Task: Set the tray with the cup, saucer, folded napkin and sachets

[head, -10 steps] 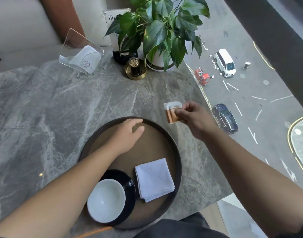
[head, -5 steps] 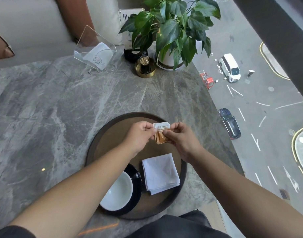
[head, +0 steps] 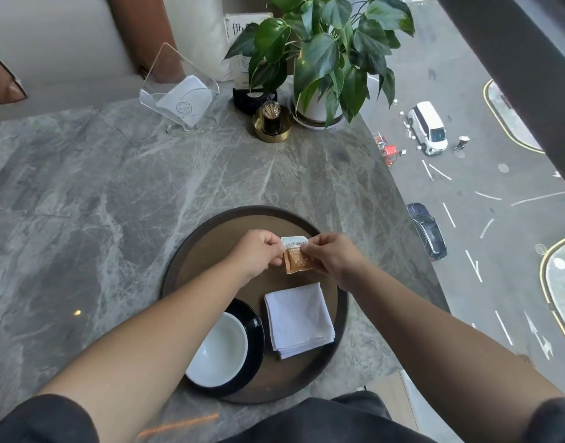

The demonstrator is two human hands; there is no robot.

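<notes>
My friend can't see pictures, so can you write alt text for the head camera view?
Two bare hands, left hand and right hand, pinch a small orange-and-white sachet between them above a round brown tray on a grey marble table. Nearer on the tray sit a white cup on a black saucer and a folded white napkin.
</notes>
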